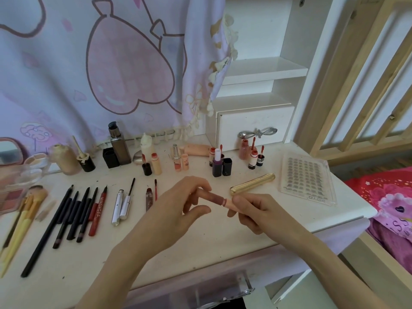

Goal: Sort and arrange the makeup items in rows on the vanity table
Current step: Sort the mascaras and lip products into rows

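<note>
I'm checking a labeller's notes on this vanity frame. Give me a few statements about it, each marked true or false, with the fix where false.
1. Both hands hold one lip gloss tube, left hand on the tube body, right hand on its pink cap. True.
2. The gold tube stands upright. False: it lies on its side on the vanity table.
3. The red pen lies beside the dark pencils. True.
4. The clear lash tray sits left of the brushes. False: it is at the far right.
</note>
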`<state>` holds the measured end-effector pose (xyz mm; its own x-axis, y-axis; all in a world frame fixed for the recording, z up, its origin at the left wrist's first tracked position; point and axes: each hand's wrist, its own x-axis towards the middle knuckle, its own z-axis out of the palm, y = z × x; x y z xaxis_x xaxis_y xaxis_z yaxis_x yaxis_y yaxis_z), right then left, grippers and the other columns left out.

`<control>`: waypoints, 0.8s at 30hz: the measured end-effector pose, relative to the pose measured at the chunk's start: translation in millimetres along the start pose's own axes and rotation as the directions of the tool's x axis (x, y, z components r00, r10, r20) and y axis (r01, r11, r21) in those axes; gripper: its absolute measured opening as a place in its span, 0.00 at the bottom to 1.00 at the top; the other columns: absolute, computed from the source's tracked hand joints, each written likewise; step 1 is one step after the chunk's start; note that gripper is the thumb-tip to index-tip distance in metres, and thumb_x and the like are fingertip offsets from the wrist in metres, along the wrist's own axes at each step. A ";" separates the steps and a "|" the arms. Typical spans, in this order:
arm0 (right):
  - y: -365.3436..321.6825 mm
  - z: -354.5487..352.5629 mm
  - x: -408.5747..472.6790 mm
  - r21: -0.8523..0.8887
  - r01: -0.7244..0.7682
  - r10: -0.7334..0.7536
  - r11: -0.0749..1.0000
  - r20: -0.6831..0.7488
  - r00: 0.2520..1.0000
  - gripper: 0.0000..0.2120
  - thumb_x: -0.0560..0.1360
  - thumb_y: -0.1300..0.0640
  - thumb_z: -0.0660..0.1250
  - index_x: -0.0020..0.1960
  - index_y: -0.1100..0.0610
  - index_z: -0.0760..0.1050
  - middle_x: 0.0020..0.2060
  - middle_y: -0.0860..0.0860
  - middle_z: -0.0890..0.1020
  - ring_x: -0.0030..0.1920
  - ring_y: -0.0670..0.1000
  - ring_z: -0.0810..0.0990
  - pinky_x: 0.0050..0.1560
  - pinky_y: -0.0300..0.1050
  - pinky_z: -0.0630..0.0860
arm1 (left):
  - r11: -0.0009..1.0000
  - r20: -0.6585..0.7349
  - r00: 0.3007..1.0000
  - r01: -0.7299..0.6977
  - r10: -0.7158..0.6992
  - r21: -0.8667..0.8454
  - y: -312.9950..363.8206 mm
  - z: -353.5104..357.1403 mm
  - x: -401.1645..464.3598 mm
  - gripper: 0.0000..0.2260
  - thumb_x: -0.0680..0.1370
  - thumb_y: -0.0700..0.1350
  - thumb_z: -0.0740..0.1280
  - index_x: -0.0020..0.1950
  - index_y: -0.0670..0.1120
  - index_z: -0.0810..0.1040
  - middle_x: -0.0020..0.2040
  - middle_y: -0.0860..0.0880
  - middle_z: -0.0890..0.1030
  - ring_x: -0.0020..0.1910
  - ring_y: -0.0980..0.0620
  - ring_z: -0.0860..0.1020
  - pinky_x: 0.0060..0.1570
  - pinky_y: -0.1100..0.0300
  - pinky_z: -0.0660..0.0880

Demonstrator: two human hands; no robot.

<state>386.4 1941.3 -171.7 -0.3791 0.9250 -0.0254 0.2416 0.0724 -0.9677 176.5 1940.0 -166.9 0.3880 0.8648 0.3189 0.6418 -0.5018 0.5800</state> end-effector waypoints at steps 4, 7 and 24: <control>3.1 2.0 0.9 0.027 0.007 -0.007 1.000 -0.001 1.000 0.09 0.76 0.53 0.64 0.41 0.55 0.80 0.23 0.45 0.70 0.24 0.43 0.63 0.26 0.33 0.62 | 0.999 -0.085 0.995 0.044 -0.046 -0.029 -0.1 2.1 -6.0 0.10 0.73 0.61 0.55 0.41 0.59 0.70 0.31 0.56 0.74 0.33 0.62 0.72 0.34 0.71 0.68; 5.2 4.1 1.9 0.006 0.011 -0.011 1.000 -0.043 0.999 0.03 0.74 0.58 0.67 0.44 0.54 0.80 0.25 0.44 0.74 0.25 0.41 0.66 0.26 0.33 0.63 | 0.992 -0.127 0.984 0.123 -0.122 -0.001 0.2 2.8 -5.4 0.22 0.67 0.68 0.44 0.35 0.56 0.71 0.27 0.55 0.70 0.30 0.65 0.71 0.33 0.72 0.66; -3.2 15.6 26.4 0.387 -0.040 0.073 0.921 -0.071 0.995 0.03 0.69 0.57 0.70 0.37 0.55 0.80 0.27 0.51 0.76 0.26 0.46 0.68 0.26 0.34 0.64 | 0.992 -0.020 0.993 0.117 -0.116 0.048 -15.3 -16.4 -4.4 0.11 0.74 0.54 0.66 0.46 0.62 0.62 0.38 0.61 0.73 0.37 0.66 0.72 0.34 0.72 0.67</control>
<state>361.7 1959.6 -173.2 -0.2959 0.9520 -0.0781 -0.1077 -0.1144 -0.9876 154.1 1944.2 -164.8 0.2975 0.9174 0.2645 0.7139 -0.3977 0.5764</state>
